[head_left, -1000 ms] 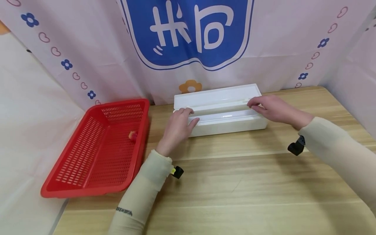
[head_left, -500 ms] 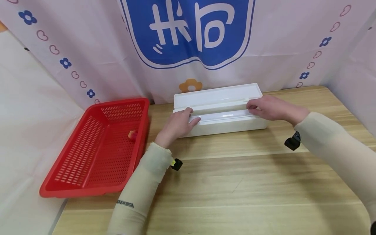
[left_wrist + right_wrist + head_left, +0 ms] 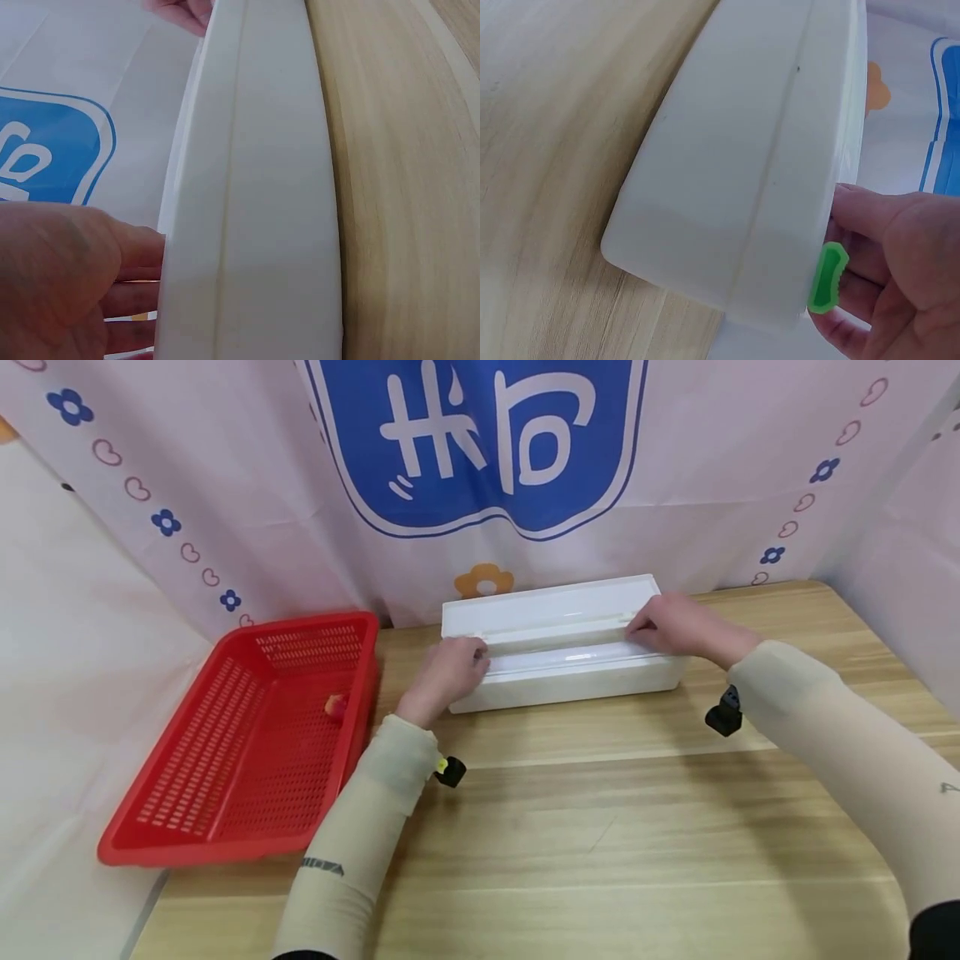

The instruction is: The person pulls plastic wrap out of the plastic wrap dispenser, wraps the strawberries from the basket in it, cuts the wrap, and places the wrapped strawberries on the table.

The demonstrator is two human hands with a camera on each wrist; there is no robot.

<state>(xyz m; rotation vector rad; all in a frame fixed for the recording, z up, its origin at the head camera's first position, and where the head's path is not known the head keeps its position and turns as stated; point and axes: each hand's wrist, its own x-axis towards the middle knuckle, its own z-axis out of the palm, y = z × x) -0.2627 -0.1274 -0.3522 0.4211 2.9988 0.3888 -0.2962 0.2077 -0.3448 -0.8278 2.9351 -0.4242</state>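
Note:
A long white box point(image 3: 566, 683) stands near the back of the table, its lid point(image 3: 555, 599) tilted back and its inside pale and shiny. My left hand point(image 3: 447, 672) is at its left end, fingers curled in at the opening. In the left wrist view its thumb point(image 3: 142, 247) lies at the rim and the fingertips are hidden behind the wall. My right hand point(image 3: 686, 628) grips at the right end, thumb and fingers curled together over the opening. Beside those fingers, a small green piece point(image 3: 828, 277) sits at the box's edge in the right wrist view.
A red perforated basket point(image 3: 202, 852) stands to the left, with a small red and yellow item point(image 3: 335, 707) inside. Behind the box hangs a printed cloth point(image 3: 420, 556) with a blue logo. The wooden table point(image 3: 600, 827) extends in front.
My left hand's fingers and thumb have curled closer together at the box's left end. The right hand has come slightly left and its fingers have drawn in. The box stays about where it was.

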